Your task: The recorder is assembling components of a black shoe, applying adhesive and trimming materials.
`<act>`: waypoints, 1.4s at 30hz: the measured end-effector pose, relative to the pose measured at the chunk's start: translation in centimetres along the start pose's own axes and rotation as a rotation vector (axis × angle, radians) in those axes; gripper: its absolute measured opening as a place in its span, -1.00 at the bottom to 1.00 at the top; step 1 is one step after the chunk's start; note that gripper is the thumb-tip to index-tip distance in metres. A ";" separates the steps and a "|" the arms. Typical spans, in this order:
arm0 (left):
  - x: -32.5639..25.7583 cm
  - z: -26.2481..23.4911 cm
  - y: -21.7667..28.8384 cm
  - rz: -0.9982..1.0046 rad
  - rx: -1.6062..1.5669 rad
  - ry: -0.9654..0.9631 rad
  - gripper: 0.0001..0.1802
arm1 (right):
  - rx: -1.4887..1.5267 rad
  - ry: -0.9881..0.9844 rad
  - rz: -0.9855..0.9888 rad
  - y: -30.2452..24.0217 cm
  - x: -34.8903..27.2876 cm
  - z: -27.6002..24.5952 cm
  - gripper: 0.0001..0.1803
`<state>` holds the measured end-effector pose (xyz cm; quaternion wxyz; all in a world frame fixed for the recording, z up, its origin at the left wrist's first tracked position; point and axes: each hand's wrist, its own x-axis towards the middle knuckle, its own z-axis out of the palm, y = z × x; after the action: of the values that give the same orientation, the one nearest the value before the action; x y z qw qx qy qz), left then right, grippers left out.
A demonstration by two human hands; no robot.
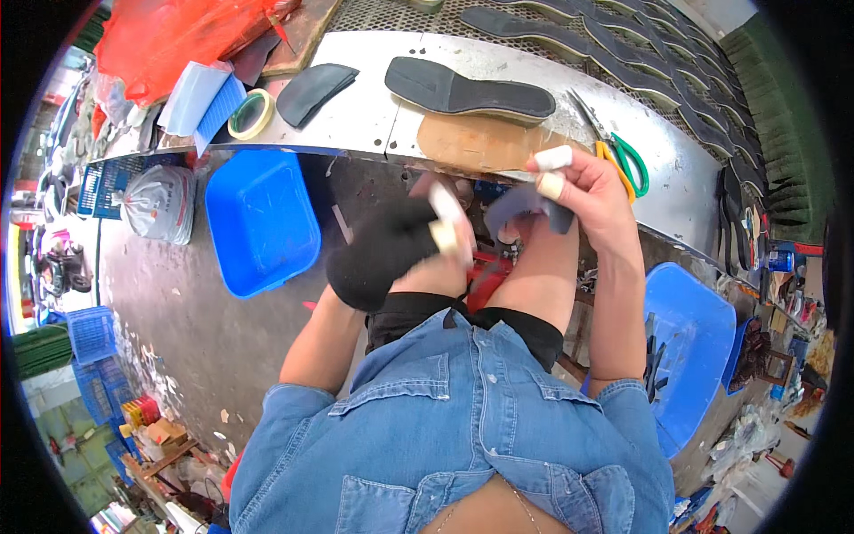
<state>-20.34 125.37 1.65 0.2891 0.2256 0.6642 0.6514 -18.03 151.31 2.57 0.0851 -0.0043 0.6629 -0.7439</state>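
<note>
We look down from the head of a person [436,427], through one wide, round view. The left hand [405,242] and right hand [594,191] are close below us. The surface [356,129] reaches across the top, bending.

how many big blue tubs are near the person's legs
2: one tub at the left, by the bench; another tub at the right, with dark pieces inside. More may be hidden; a blue edge beyond it is unclear.

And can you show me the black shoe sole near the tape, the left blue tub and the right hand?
Black shoe sole [471,93]: head view, middle of its dark face.
Left blue tub [262,218]: head view, bare inside.
Right hand [601,201]: head view, near the thumb's base.
</note>
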 end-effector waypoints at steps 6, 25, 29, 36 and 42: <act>2.9 6.3 -7.7 0.015 -0.900 -0.360 -0.43 | 0.276 0.080 0.018 0.2 -0.6 1.0 -0.71; 4.1 1.8 -1.9 -0.125 -0.613 0.387 -0.54 | -0.604 0.590 -0.123 3.6 1.0 -2.2 -0.50; 2.9 0.7 -2.6 -0.151 -0.583 0.470 -0.53 | -1.069 0.486 -0.473 1.2 7.4 -0.9 -0.44; 3.0 0.2 -3.5 -0.042 -0.845 0.345 -0.59 | -1.136 0.196 -0.345 1.7 10.9 -3.2 -0.35; 3.7 0.4 -2.4 -0.061 -0.764 0.412 -0.58 | -1.098 0.207 -0.088 0.7 8.7 -6.6 -0.72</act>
<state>-22.57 128.07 -1.06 0.2321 -0.0520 0.4256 0.8731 -27.34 156.55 0.17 -0.0263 -0.0028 0.9570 -0.2889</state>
